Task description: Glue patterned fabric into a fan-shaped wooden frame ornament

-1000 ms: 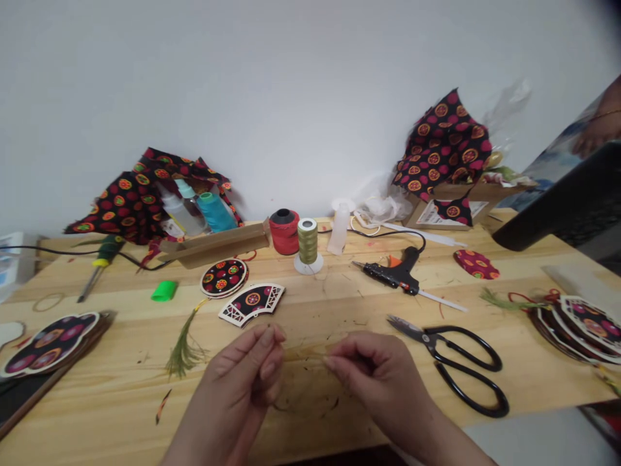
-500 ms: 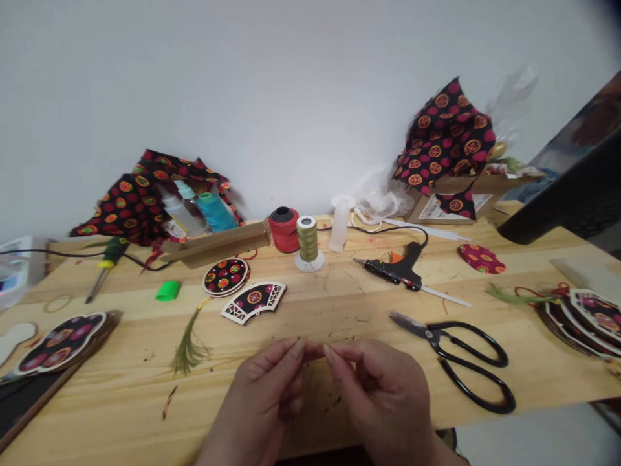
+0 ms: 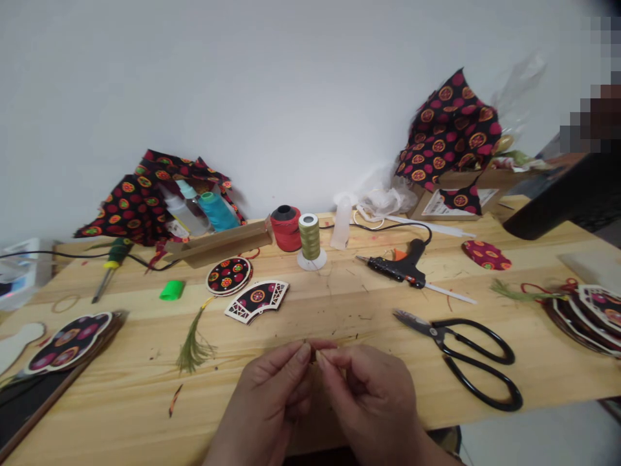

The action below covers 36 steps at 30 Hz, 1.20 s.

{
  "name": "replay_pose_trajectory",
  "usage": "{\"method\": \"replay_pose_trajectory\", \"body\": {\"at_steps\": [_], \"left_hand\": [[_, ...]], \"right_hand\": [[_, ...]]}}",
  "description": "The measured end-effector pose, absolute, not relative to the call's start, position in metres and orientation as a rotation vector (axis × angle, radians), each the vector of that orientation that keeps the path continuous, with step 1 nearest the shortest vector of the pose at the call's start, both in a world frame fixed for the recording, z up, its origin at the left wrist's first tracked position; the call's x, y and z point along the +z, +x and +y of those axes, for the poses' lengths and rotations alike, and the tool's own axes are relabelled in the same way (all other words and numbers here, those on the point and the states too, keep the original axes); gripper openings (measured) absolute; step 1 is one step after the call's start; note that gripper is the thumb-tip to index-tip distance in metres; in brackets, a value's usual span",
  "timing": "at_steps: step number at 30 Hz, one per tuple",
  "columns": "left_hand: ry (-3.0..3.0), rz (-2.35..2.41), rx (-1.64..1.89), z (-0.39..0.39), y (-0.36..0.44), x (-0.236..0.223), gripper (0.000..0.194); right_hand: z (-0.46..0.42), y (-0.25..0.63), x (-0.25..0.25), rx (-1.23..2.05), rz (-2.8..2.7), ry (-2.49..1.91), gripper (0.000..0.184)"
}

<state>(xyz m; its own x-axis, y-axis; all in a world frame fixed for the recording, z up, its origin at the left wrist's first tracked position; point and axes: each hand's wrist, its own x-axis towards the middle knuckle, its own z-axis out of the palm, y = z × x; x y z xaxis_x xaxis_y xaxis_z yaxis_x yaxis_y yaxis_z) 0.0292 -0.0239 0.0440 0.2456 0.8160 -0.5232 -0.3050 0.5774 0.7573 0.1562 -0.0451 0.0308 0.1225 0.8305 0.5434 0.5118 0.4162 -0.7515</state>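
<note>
My left hand (image 3: 274, 398) and my right hand (image 3: 371, 395) meet at the fingertips over the front of the wooden table. Both are closed in a pinch, thumbs against forefingers. Whatever lies between the tips is too small or too hidden to name. Just beyond them is a fan-shaped piece (image 3: 258, 300) with patterned cloth and a cut-out pale frame. Beside it lies a round patterned piece (image 3: 228, 276) with a green tassel (image 3: 195, 343). Black-handled scissors (image 3: 458, 353) rest to the right of my right hand, blades partly apart.
A black glue gun (image 3: 402, 265) lies behind the scissors. Green thread (image 3: 309, 238) and red thread (image 3: 285, 228) stand mid-table. At left are a screwdriver (image 3: 111, 268), a green cap (image 3: 172, 290) and a cardboard tray (image 3: 220, 246). Stacked ornaments (image 3: 582, 317) lie at right.
My hands have drawn closer together, the right one moving slightly left, so the fingertips now nearly touch. The view has shifted a little; the table items stay put.
</note>
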Motion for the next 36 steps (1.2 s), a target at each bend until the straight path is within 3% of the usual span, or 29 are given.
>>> {"method": "replay_pose_trajectory", "body": {"at_steps": [29, 36], "left_hand": [[0.491, 1.095, 0.836, -0.025, 0.028, 0.046, 0.028], [0.467, 1.101, 0.824, -0.025, 0.028, 0.048, 0.021]], "right_hand": [[-0.049, 0.152, 0.022, 0.619, -1.571, -1.284, 0.024], [-0.051, 0.152, 0.022, 0.527, -1.576, -1.252, 0.011]]}}
